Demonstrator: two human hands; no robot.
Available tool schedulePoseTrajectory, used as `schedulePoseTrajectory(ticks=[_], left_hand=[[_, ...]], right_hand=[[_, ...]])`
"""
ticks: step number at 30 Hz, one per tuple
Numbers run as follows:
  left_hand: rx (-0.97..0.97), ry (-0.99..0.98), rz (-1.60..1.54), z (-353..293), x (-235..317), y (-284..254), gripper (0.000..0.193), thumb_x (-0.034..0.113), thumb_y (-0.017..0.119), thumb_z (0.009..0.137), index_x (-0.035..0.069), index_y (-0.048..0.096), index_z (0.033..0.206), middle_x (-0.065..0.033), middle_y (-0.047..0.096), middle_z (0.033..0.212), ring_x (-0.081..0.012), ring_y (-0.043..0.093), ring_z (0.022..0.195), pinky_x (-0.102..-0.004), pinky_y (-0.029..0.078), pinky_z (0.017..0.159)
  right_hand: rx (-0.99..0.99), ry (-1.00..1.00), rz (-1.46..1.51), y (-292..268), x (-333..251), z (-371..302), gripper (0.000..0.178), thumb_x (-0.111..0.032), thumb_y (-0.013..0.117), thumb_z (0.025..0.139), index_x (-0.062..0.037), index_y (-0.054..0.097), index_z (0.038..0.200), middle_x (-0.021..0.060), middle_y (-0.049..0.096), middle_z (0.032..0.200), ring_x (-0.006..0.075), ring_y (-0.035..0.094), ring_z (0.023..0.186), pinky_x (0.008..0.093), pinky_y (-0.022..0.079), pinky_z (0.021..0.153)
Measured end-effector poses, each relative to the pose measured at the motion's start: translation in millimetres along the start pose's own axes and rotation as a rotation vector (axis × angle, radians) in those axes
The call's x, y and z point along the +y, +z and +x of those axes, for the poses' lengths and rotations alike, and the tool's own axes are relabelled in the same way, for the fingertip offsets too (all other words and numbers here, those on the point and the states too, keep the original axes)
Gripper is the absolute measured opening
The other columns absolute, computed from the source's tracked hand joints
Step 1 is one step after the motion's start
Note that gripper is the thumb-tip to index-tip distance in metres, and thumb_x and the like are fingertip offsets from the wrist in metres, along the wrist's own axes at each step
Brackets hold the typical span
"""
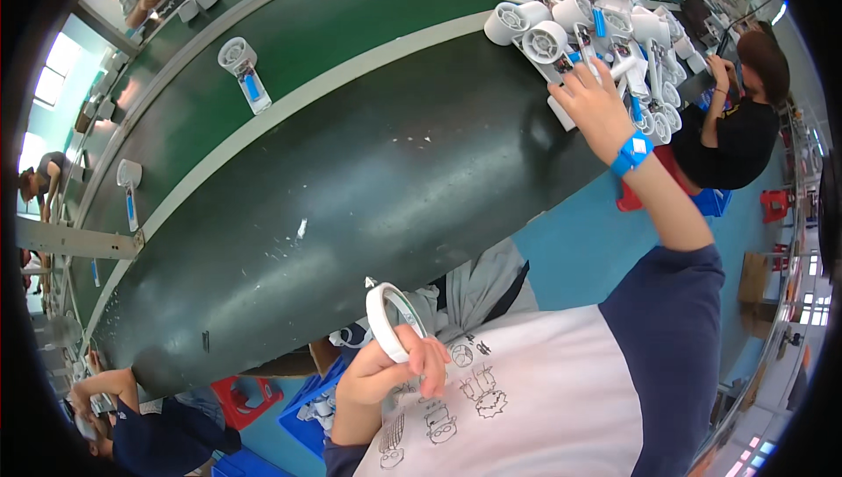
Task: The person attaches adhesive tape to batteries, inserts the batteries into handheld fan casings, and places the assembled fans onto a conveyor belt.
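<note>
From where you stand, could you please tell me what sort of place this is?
Probably a factory assembly line: white plastic units with round, grilled heads lie spaced along a long, green, belt-like surface, a heap of similar units lies at the right hand, and other people are stationed nearby.

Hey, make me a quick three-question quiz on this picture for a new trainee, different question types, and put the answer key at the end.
1. True or false: the wristband on the person's right arm is red.

2. Multiple choice: the right hand is at a pile of white handheld fans. What colour are the exposed cylindrical cells there?
A) Orange
B) Blue
C) Black

3. Fill in the blank: the person's ___ hand holds the white tape roll.

Key:
1. False; the wristband is blue.
2. B
3. Left; the left hand grips it.
</note>
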State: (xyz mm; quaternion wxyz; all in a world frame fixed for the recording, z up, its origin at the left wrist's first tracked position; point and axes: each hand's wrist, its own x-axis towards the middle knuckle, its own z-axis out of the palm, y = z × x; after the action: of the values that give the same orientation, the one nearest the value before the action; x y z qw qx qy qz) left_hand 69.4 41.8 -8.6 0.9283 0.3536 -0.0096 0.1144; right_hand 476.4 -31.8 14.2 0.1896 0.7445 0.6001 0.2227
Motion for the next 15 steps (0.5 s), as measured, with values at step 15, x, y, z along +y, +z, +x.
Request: schedulePoseTrajectory(ticks=[15], left_hand=[[0.744, 0.05, 0.563, -2.4, 23.8, 7.1, 0.028, -0.002, 0.046, 0.087, -0.002, 0.056, 0.113, -0.0134, 0.046, 0.133, -0.0192, 0.046, 0.12, -0.0309, 0.042, 0.093]], right_hand=[[-0.487, -0.139, 1.963, -66.0, -166.2, 54.1, 0.044, -0.013, 0.07, 0.082, -0.0025, 0.054, 0.121, 0.0072, 0.065, 0.09, 0.0071, 0.06, 0.076, 0.0224, 0.05, 0.067]])
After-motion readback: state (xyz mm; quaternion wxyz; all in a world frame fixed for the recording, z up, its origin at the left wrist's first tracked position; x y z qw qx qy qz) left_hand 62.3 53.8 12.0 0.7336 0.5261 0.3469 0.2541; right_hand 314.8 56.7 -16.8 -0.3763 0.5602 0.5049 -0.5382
